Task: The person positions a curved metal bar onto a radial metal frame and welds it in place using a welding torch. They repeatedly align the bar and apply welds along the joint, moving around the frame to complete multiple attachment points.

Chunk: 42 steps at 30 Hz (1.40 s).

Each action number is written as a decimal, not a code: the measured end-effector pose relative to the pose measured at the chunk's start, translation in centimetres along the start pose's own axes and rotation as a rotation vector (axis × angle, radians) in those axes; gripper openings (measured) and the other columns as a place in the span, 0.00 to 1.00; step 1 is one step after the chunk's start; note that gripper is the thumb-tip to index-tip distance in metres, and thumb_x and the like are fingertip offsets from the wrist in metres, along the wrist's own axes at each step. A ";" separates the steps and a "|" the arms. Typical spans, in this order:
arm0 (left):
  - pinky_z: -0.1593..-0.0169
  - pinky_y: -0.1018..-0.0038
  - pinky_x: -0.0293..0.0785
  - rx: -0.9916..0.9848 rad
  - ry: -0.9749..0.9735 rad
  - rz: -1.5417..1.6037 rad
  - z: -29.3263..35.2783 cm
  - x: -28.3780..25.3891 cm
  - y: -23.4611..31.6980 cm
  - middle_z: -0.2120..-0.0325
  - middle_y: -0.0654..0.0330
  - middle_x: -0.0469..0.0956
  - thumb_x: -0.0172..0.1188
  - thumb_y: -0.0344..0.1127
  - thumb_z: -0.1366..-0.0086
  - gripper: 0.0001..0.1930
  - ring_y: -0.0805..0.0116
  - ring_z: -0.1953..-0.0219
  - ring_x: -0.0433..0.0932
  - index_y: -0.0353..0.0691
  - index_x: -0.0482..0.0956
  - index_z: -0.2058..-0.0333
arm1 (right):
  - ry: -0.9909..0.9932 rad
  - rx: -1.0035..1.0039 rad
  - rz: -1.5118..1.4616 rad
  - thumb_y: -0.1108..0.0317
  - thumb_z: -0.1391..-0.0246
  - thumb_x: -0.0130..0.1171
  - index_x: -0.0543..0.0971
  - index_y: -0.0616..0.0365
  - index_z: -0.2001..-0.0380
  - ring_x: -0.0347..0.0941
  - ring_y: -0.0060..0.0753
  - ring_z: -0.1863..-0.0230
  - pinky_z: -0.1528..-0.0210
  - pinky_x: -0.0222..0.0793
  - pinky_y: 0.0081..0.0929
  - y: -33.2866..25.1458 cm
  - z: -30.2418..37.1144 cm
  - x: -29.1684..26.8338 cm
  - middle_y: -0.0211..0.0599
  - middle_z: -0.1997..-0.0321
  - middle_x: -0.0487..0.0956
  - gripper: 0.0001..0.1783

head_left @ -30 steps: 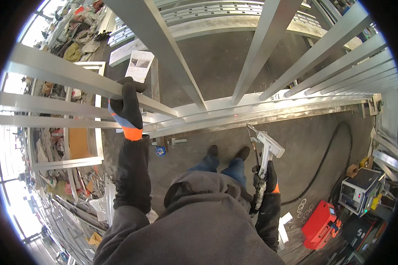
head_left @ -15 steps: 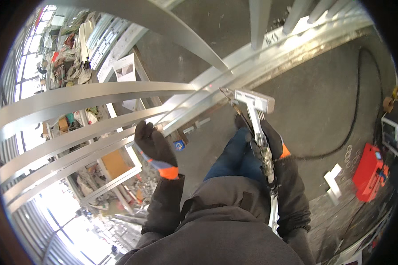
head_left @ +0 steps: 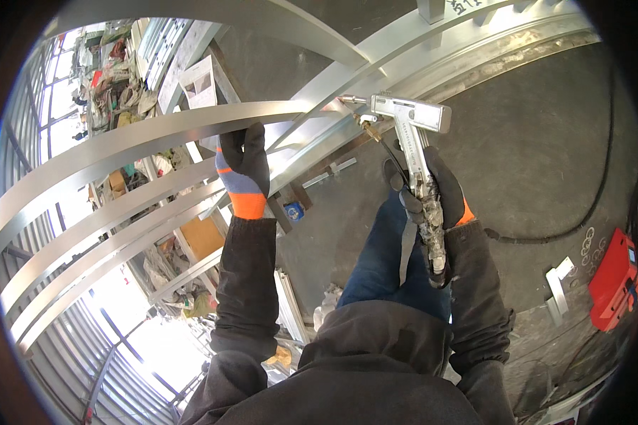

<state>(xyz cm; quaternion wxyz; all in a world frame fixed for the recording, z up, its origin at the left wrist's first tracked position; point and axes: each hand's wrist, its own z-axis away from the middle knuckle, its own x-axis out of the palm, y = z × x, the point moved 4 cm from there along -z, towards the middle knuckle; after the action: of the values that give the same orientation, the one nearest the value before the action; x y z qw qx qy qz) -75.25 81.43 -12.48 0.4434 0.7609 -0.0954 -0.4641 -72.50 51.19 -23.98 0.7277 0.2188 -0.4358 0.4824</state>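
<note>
In my right hand (head_left: 438,185), gloved in black with an orange cuff, is a silver handheld welding gun (head_left: 412,134) with a taped, worn grip. Its thin nozzle points left at the joint where a flat metal bar (head_left: 177,125) meets a long silver rail (head_left: 439,67). A brass wire guide (head_left: 368,128) hangs under the gun's head, and a faint red glow shows near the tip. My left hand (head_left: 247,159), in a matching glove, is closed on that bar from below, close to the joint; some of its fingers are hidden by the bar.
More curved bars (head_left: 113,205) run off to the left. A black cable (head_left: 595,195) loops over the floor at right, near a red machine (head_left: 614,281) and a white angled piece (head_left: 558,290). A blue tape measure (head_left: 293,211) lies beside the rail. Cluttered shelving stands at left.
My left hand has risen to the upper bar and closed on it. My right hand has brought the welding gun up, its nozzle now at the joint. The whole view has shifted.
</note>
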 end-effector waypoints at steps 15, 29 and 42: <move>0.56 0.70 0.76 0.025 0.009 -0.049 -0.9 -0.4 0.3 0.64 0.57 0.87 0.66 0.35 0.28 0.12 0.69 0.61 0.82 0.36 0.81 0.52 | 0.099 0.133 0.163 0.40 0.28 0.48 0.74 0.54 0.40 0.71 0.19 0.85 0.87 0.66 0.18 -0.1 -0.4 2.3 0.37 0.68 0.81 0.30; 0.48 0.74 0.75 -0.012 -0.030 -0.065 -0.7 -1.2 1.2 0.58 0.61 0.85 0.63 0.25 0.28 0.11 0.74 0.55 0.80 0.32 0.80 0.49 | 0.157 0.207 0.245 0.39 0.27 0.45 0.75 0.57 0.41 0.70 0.20 0.84 0.86 0.65 0.19 -0.6 0.0 3.9 0.36 0.68 0.81 0.32; 0.47 0.72 0.75 -0.080 -0.007 -0.042 -0.6 -0.8 1.2 0.58 0.61 0.85 0.64 0.28 0.28 0.11 0.73 0.55 0.80 0.33 0.80 0.49 | 0.142 0.204 0.260 0.41 0.26 0.43 0.73 0.55 0.38 0.69 0.23 0.84 0.86 0.64 0.22 -1.0 0.7 3.7 0.36 0.66 0.79 0.31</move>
<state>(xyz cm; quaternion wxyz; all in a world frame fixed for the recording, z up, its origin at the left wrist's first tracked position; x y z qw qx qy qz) -74.89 81.56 -10.98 0.4635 0.7426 -0.0622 -0.4795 -71.35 52.18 -20.43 0.6622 0.1988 -0.3570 0.6281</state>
